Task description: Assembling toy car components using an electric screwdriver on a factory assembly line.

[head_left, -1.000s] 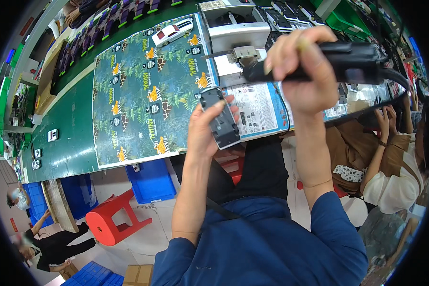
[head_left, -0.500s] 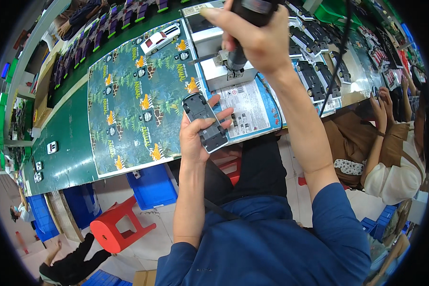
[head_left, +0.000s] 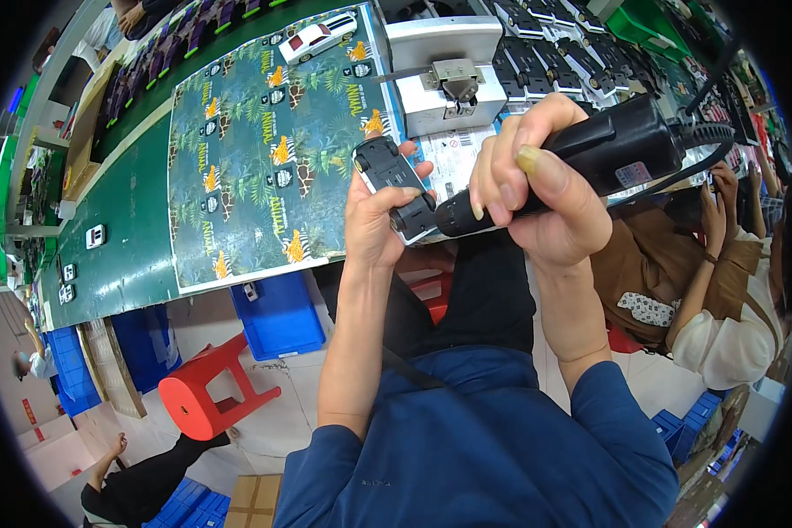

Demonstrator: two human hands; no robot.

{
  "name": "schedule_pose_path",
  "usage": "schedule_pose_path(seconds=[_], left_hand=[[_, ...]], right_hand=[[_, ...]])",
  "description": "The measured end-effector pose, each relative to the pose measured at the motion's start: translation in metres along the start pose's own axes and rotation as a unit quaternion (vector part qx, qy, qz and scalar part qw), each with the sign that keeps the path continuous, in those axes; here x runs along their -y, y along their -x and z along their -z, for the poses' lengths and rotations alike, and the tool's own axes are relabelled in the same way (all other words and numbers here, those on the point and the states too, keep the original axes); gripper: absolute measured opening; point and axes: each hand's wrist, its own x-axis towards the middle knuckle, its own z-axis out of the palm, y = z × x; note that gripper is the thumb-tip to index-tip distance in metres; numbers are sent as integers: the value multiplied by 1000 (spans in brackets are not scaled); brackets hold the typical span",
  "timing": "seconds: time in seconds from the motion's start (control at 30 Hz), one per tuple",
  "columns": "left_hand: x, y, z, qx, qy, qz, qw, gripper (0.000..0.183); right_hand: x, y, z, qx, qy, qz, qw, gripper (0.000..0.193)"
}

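My left hand is closed around a toy car turned underside up. Its black base faces me and a white body edge shows along the side. In my right hand is a black corded electric screwdriver, tilted with its nose pointing left. That nose meets the near end of the car's base; the bit itself is hidden, so I cannot tell whether it touches a screw. Beyond both hands stands a white box-shaped metal fixture with a small metal mechanism on its front.
A printed animal-pattern sheet covers the green table, with a white toy car at its far edge. Several upturned cars stand in rows at far right. The screwdriver's cable loops right. A person sits to the right.
My right hand has brought the screwdriver down from the metal fixture to the toy car, swinging it from upright to tilted. My left hand still holds the car, slightly higher in view.
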Motion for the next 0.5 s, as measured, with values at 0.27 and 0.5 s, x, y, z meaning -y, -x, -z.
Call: schedule_pose_path(seconds=[0.27, 0.5], left_hand=[[5, -5, 10, 20, 35, 16, 999, 78], [5, -14, 10, -1, 181, 122, 976, 63]], right_hand=[[-8, 0, -5, -36, 2, -29, 999, 16], [-7, -8, -4, 53, 105, -65, 991, 20]])
